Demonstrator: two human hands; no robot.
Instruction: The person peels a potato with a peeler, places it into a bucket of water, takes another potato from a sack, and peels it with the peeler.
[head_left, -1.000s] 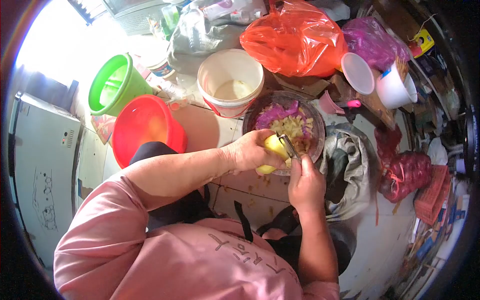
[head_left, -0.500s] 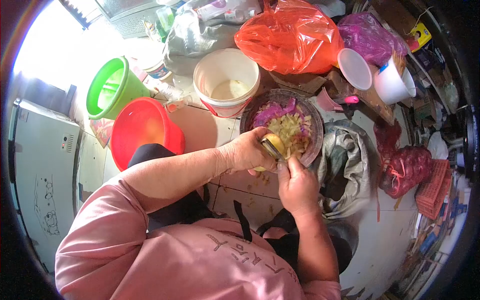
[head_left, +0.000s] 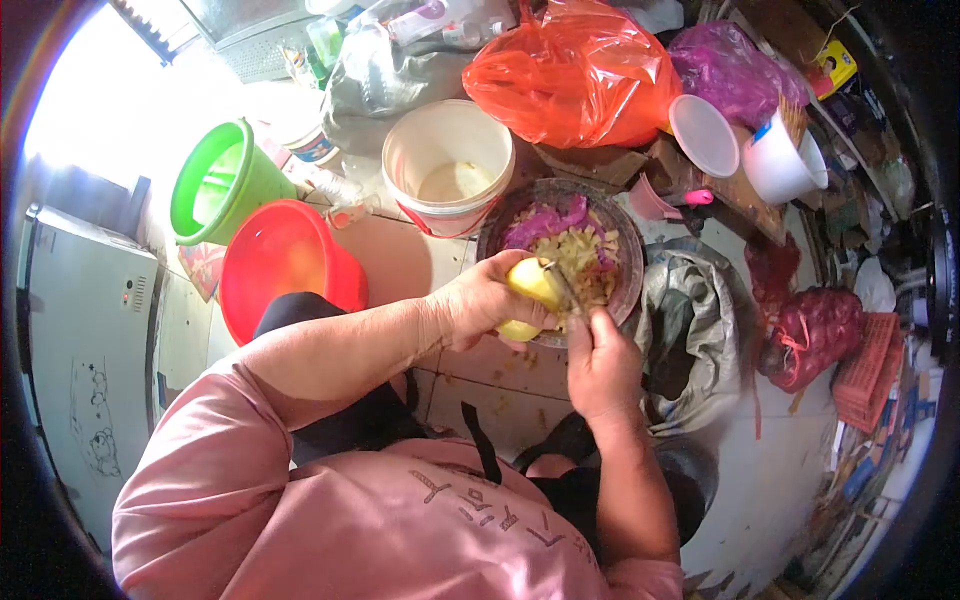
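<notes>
While left hand (head_left: 478,303) clasps potato (head_left: 533,280), right hand (head_left: 606,368) grips peeler (head_left: 566,288), basin rim (head_left: 637,283) beneath, floor (head_left: 500,385) nearer

No word, brand or number is showing legibly. Towards six o'clock, dark lettering-like strokes (head_left: 508,518) are running across the pink fabric T-shirt (head_left: 370,535), forming nothing readable. Towards eight o'clock, the boxy white appliance (head_left: 85,300) is bearing a line-drawn cartoon (head_left: 101,447). Towards ten o'clock, a white plastic tub (head_left: 300,130) is wearing an illegible blue-and-red printed band (head_left: 317,151).
</notes>
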